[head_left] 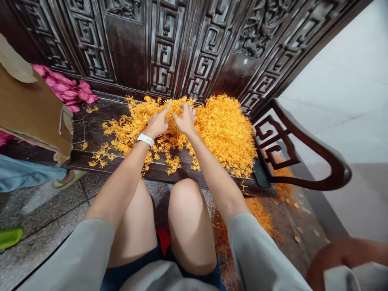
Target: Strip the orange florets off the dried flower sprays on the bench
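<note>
A wide heap of orange-yellow plastic flower sprigs (227, 133) lies on the dark wooden bench (188, 158). Over the middle of the heap, my left hand (158, 123) reaches in with a white watch on its wrist, index finger stretched out and touching the sprigs. Close to its right, my right hand (185, 118) is among the same sprigs, fingers bent, with a thin orange stem between the two hands. The fingertips partly merge with the flowers, so what each one pinches is hard to make out.
A cardboard box (36, 101) stands at the left, with pink flowers (65, 89) behind it. Carved wooden panels back the bench. A curved armrest (329, 169) closes its right end. Another person's leg and green shoe (68, 180) are at left; orange bits litter the floor.
</note>
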Tool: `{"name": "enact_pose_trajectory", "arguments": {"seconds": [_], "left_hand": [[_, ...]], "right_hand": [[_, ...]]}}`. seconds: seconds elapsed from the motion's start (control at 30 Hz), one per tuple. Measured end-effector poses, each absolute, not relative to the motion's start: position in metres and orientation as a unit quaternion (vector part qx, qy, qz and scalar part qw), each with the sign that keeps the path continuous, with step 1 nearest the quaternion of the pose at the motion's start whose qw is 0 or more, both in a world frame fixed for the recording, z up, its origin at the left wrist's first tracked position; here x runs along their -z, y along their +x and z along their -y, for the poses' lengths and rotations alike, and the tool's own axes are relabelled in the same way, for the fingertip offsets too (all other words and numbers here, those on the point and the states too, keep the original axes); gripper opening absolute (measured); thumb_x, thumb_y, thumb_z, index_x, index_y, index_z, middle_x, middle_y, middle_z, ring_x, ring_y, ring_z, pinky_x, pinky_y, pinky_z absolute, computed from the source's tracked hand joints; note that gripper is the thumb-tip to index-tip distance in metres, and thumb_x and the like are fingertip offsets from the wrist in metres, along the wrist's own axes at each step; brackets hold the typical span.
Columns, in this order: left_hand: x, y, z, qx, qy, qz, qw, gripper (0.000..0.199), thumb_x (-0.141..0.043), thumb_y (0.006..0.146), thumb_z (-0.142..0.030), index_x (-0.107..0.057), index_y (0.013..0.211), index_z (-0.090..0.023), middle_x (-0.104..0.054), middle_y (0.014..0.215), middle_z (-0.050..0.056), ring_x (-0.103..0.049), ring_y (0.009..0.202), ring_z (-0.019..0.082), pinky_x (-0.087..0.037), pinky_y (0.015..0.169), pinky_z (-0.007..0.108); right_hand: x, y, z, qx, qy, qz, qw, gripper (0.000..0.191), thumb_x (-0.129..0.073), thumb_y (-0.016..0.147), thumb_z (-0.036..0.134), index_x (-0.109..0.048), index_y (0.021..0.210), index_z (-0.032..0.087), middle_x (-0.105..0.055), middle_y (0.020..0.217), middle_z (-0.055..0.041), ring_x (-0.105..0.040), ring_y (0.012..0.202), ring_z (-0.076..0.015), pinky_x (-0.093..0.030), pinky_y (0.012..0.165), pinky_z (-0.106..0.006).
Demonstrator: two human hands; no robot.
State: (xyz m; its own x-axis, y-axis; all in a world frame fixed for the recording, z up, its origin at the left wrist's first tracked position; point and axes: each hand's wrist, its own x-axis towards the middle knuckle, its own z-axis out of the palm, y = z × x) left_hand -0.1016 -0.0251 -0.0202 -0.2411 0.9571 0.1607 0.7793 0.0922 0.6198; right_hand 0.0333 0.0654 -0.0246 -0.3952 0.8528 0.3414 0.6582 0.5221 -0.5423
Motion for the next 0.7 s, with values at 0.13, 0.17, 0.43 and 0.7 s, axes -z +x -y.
{"name": "enact_pose_trajectory", "arguments": {"seconds": [0.13,0.17,0.43,0.7], "left_hand": [[0.021,-0.097,0.026,-0.254,0.622,-0.732,0.113,0.103,-0.067,0.092,-0.032,-0.01,0.177,-0.03,-0.073,0.14,0.017,-0.068,0.129,0.044,-0.052,0.106,0.056],[0.023,-0.097,0.026,-0.24,0.627,-0.733,0.111,0.107,-0.07,0.09,-0.034,-0.008,0.177,-0.032,-0.07,0.147,0.017,-0.066,0.132,0.045,-0.052,0.107,0.056],[0.045,-0.098,0.021,-0.161,0.594,-0.775,0.142,0.093,-0.062,0.093,-0.064,-0.032,0.173,-0.028,-0.046,0.17,0.022,-0.053,0.141,0.058,-0.043,0.111,0.076],[0.051,-0.096,0.02,-0.164,0.549,-0.809,0.128,0.09,-0.048,0.092,-0.083,-0.039,0.17,-0.038,-0.011,0.185,0.007,-0.04,0.15,0.059,-0.031,0.12,0.076]], "right_hand": [[0.024,0.038,-0.065,-0.109,-0.46,0.819,0.326,0.033,-0.063,0.089,0.033,-0.062,0.119,0.021,-0.053,0.142,-0.0174,-0.045,0.132,-0.0389,-0.042,0.107,-0.057],[0.023,0.039,-0.065,-0.111,-0.451,0.821,0.332,0.026,-0.063,0.087,0.03,-0.063,0.112,0.021,-0.054,0.14,-0.0166,-0.046,0.13,-0.0386,-0.042,0.106,-0.057],[0.01,0.027,-0.079,-0.48,-0.327,0.748,0.322,0.015,-0.052,0.066,0.012,-0.042,0.062,0.021,-0.045,0.063,0.001,-0.042,0.066,-0.0152,-0.035,0.064,-0.027],[-0.009,0.043,-0.099,-0.588,-0.362,0.611,0.387,0.013,-0.044,0.053,0.011,-0.035,0.054,0.021,-0.033,0.054,0.0029,-0.029,0.05,-0.0104,-0.021,0.054,-0.026]]}}
